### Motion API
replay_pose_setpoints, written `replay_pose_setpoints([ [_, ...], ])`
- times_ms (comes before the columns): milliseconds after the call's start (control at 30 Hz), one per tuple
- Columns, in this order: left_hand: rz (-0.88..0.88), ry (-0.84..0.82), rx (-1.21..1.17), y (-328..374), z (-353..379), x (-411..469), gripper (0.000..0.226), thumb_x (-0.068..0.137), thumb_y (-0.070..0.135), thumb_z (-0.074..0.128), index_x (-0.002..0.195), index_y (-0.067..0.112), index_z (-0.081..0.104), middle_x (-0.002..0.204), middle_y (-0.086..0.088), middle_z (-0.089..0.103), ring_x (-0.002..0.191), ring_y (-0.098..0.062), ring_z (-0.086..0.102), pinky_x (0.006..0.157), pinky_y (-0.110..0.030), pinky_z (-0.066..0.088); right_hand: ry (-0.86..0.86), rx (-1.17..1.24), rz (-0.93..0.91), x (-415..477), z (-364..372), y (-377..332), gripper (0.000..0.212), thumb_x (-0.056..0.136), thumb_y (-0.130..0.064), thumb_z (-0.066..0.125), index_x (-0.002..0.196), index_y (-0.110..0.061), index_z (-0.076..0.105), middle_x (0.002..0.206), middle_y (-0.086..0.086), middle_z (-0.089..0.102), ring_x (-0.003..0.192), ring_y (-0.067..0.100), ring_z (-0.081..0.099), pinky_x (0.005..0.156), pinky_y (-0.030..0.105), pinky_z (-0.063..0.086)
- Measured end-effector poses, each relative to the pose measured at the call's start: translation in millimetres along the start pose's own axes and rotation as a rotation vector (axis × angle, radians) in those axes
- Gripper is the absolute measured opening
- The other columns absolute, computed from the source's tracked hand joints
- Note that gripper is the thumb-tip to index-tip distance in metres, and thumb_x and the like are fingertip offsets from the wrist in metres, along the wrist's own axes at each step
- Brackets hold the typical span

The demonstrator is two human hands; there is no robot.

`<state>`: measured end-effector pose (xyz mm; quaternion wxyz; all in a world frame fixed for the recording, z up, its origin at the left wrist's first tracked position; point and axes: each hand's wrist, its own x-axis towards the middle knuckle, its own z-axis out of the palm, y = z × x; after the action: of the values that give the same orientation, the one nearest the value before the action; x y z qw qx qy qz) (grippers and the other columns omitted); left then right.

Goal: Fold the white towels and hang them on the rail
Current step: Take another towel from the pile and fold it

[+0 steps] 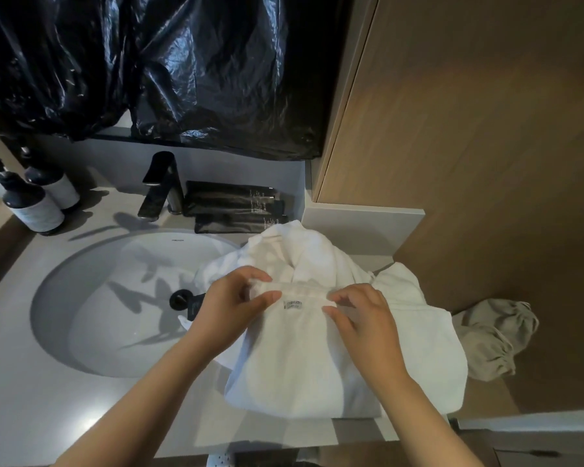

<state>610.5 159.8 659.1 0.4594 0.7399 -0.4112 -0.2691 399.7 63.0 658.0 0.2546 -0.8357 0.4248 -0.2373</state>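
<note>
**Bathroom vanity: towel fold just begun, no rail in view**

Grey countertop (pixel 31 399) carries the white towel (pixel 317 358), heaped at its right end, w/ one part spilling over the sink (pixel 81 315) rim at 9 o'clock. Both hands sit close together on the towel's upper hem. Left hand (pixel 236 308) pinches the edge betw. thumb and fingers. Right hand (pixel 361 318) pinches the same edge just beside it. Sewn label (pixel 293 305) lies betw. the two hands; it has dark print, too small to read.

Step, as I judge it: early folding, w/ the hem being squared and the bulk at 12 o'clock crumpled. Next move prob. needs the hands to slide apart to the corners, lift, and pull the limp cloth flat w/ even tension. Hanging not yet done.

Outward from the towel:
- Black sachets (pixel 230 203) at 12 o'clock, white print illegible.
- Faucet (pixel 161 187) at 11.
- Sink has a small maker's mark on its far rim, unreadable.
- Two pump bottles (pixel 34 207) at 10, pale labels not legible.
- Beige drawstring bag (pixel 496 338) at 3.
- Black plastic sheet (pixel 182 79) hangs above at 12.
- Wood panel (pixel 486 129) at 1–2.
</note>
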Motion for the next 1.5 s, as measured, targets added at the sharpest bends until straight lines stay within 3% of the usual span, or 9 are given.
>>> replay_pose_setpoints([
  [67, 0.029, -0.022, -0.035, 20, 4, 9, 0.019, 0.078, 0.035, 0.078, 0.09, 0.038, 0.064, 0.073, 0.008, 0.057, 0.056, -0.002, 0.048, 0.056, -0.01, 0.041, 0.044, 0.083, 0.038, 1, -12, 1, 0.007, 0.09, -0.024, 0.069, 0.097, -0.024, 0.068, 0.103, -0.011, 0.061, 0.102, 0.006, 0.057, 0.086, 0.005, 0.041],
  [200, 0.122, -0.092, -0.068, 74, 20, 35, 0.012, 0.084, 0.029, 0.073, 0.091, 0.034, 0.065, 0.079, 0.017, 0.06, 0.06, -0.008, 0.05, 0.05, -0.015, 0.046, 0.19, 0.094, 0.08, 8, -44, 6, 0.005, 0.09, -0.023, 0.068, 0.094, -0.026, 0.067, 0.1, -0.012, 0.062, 0.096, 0.008, 0.057, 0.087, 0.026, 0.05],
  [433, 0.272, -0.233, -0.134, 176, 67, 67, 0.01, 0.092, 0.017, 0.065, 0.101, 0.016, 0.069, 0.089, 0.005, 0.062, 0.04, -0.002, 0.047, 0.039, -0.019, 0.04, 0.431, 0.119, 0.079, 8, -120, 21, 0.013, 0.088, -0.013, 0.07, 0.091, -0.025, 0.068, 0.093, -0.014, 0.061, 0.088, 0.003, 0.059, 0.074, 0.012, 0.045],
  [600, 0.303, -0.287, -0.216, 242, 100, 82, 0.016, 0.091, 0.007, 0.064, 0.105, 0.005, 0.071, 0.057, -0.001, 0.04, 0.032, -0.002, 0.034, 0.037, -0.011, 0.03, 0.569, 0.118, 0.078, 8, -176, 28, 0.009, 0.09, -0.018, 0.068, 0.091, -0.027, 0.069, 0.092, -0.015, 0.063, 0.087, 0.001, 0.059, 0.07, 0.009, 0.045],
  [733, 0.366, -0.24, -0.226, 281, 120, 90, 0.013, 0.092, 0.008, 0.064, 0.101, 0.01, 0.074, 0.057, 0.007, 0.049, 0.037, 0.0, 0.043, 0.042, -0.009, 0.034, 0.636, 0.117, 0.057, 12, -210, 29, 0.007, 0.091, -0.02, 0.066, 0.092, -0.026, 0.07, 0.092, -0.015, 0.063, 0.087, 0.002, 0.059, 0.07, 0.013, 0.047],
  [900, 0.367, -0.183, -0.305, 320, 140, 96, 0.019, 0.094, 0.007, 0.056, 0.107, 0.011, 0.07, 0.086, -0.005, 0.058, 0.042, -0.003, 0.052, 0.041, -0.011, 0.039, 0.688, 0.132, 0.042, 18, -240, 26, 0.007, 0.092, -0.025, 0.063, 0.093, -0.029, 0.068, 0.092, -0.018, 0.063, 0.09, -0.002, 0.057, 0.072, 0.004, 0.043],
  [1100, 0.292, -0.207, -0.407, 342, 158, 103, 0.019, 0.092, 0.001, 0.054, 0.098, 0.017, 0.063, 0.112, -0.016, 0.06, 0.075, -0.021, 0.068, 0.053, -0.017, 0.054, 0.775, 0.178, 0.04, 15, -270, 31, 0.01, 0.094, -0.023, 0.059, 0.096, -0.023, 0.069, 0.094, -0.011, 0.065, 0.09, -0.002, 0.058, 0.073, 0.003, 0.043],
  [1300, 0.204, -0.23, -0.502, 354, 183, 104, 0.011, 0.09, 0.001, 0.06, 0.09, 0.013, 0.06, 0.112, -0.025, 0.061, 0.077, -0.025, 0.069, 0.057, -0.019, 0.056, 0.788, 0.209, -0.015, 1, -283, 34, 0.009, 0.092, -0.024, 0.063, 0.098, -0.023, 0.069, 0.096, -0.012, 0.066, 0.092, 0.002, 0.06, 0.073, 0.006, 0.046],
  [1500, 0.237, -0.166, -0.44, 358, 198, 100, 0.012, 0.09, 0.007, 0.062, 0.102, 0.01, 0.062, 0.106, -0.021, 0.064, 0.044, -0.005, 0.061, 0.045, -0.015, 0.046, 0.697, 0.027, -0.112, -9, -291, 29, 0.022, 0.087, -0.042, 0.066, 0.103, -0.026, 0.068, 0.109, -0.014, 0.057, 0.103, 0.006, 0.056, 0.078, 0.009, 0.046],
])
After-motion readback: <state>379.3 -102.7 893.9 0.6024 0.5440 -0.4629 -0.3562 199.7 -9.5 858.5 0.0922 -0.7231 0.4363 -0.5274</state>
